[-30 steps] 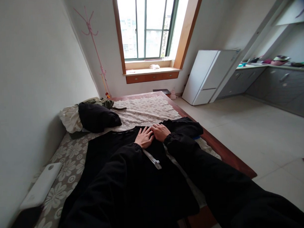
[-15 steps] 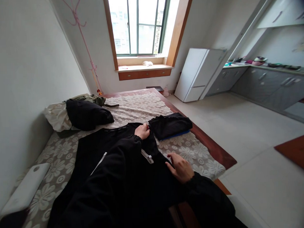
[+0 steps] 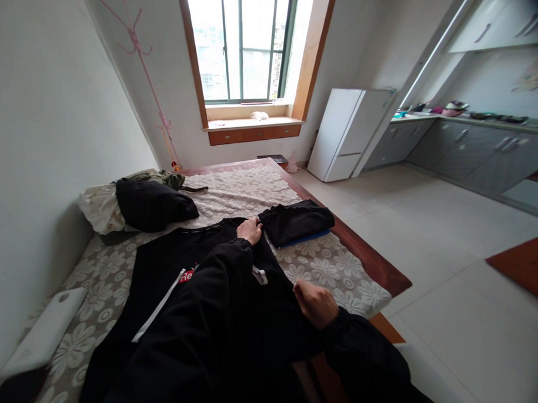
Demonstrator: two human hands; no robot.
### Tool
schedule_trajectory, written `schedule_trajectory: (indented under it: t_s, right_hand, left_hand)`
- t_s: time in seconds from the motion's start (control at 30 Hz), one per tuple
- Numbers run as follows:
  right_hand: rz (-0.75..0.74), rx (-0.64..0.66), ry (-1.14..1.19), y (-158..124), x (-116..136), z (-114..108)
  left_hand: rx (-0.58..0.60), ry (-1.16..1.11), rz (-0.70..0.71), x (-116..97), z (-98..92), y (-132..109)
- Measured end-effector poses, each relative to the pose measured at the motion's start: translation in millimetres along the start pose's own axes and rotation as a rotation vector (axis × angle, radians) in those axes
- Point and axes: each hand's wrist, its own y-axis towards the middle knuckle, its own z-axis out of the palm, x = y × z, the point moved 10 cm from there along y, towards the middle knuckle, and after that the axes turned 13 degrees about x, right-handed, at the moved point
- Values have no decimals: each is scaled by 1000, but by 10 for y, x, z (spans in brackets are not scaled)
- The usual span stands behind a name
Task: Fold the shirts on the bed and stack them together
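Observation:
A black garment (image 3: 174,269) with a white stripe and a red logo patch lies spread on the bed (image 3: 233,194). My left hand (image 3: 249,230) is closed on the garment's far right corner, near its top edge. My right hand (image 3: 316,302) is closed in a pinch on the garment's near right edge, close to the bed's side. A small white tag (image 3: 260,275) sticks out between the two hands. Both my forearms are in black sleeves.
A folded black piece on something blue (image 3: 296,222) lies just right of my left hand. A pile of dark and pale clothes (image 3: 139,200) sits by the wall. A white board (image 3: 42,333) lies at the near left. A fridge (image 3: 344,134) and kitchen cabinets (image 3: 465,153) stand across the tiled floor.
My right hand left the left one at the garment's top, slid down the right edge toward me and closed there. The left hand curled shut. The view shifted left, showing the red patch.

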Motion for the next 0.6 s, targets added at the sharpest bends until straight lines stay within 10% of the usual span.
schedule_trajectory:
  t_s: [0.33,0.6]
  right_hand:
    - [-39,-26,-31,-3,123,-133]
    - [-51,-46,96,-13,92,-164]
  left_hand:
    - [-102,22,136,-215,-134,-286]
    - [50,110,659,-504,124,-1464]
